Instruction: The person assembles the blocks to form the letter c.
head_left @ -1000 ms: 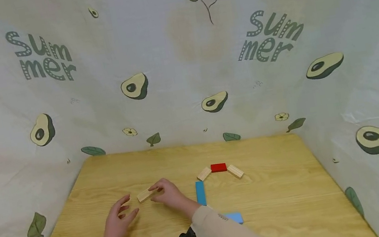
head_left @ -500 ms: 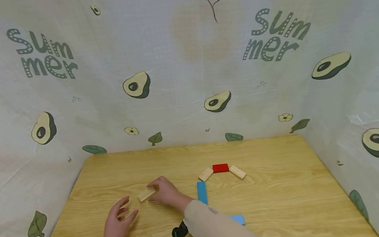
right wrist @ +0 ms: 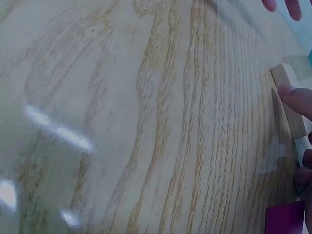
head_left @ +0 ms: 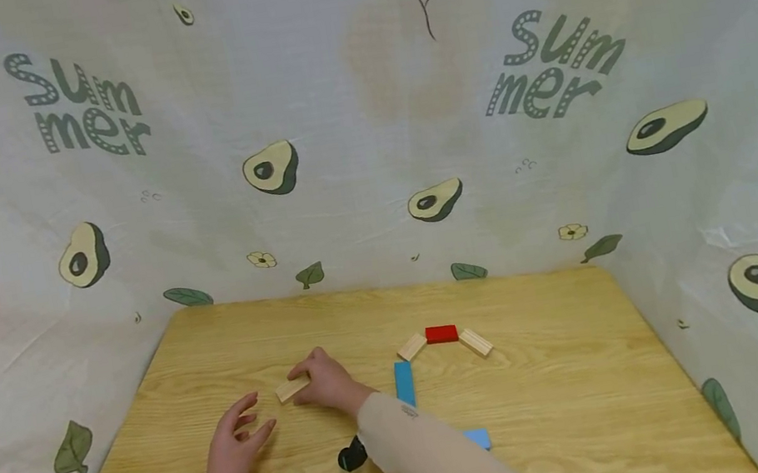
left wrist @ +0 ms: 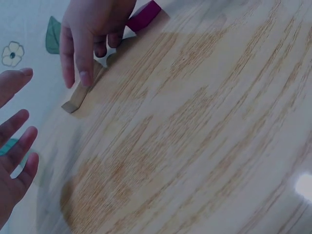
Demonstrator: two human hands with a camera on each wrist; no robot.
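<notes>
In the head view my right hand (head_left: 326, 381) pinches the right end of a plain wooden block (head_left: 290, 389) between thumb and fingers. The block lies at a slant, low over the tabletop. To its left, my left hand (head_left: 232, 447) has its fingers spread and loosely bent, holding nothing. The left wrist view shows the same wooden block (left wrist: 77, 99) under the right fingers, its near end sticking out. My right thumb (right wrist: 295, 99) lies against the block's side in the right wrist view.
Right of the hands, a red block (head_left: 441, 334) sits between two plain wooden blocks (head_left: 412, 346). A dark blue block (head_left: 405, 384) stands below them. A lighter blue block (head_left: 477, 439) is partly behind the sleeve (head_left: 425, 452). Patterned cloth (head_left: 341, 108) borders the wooden table (head_left: 556, 374).
My right hand has closed further around the block's end, and its forearm has swung a little left. The left hand has stayed almost still. The head view has shifted slightly.
</notes>
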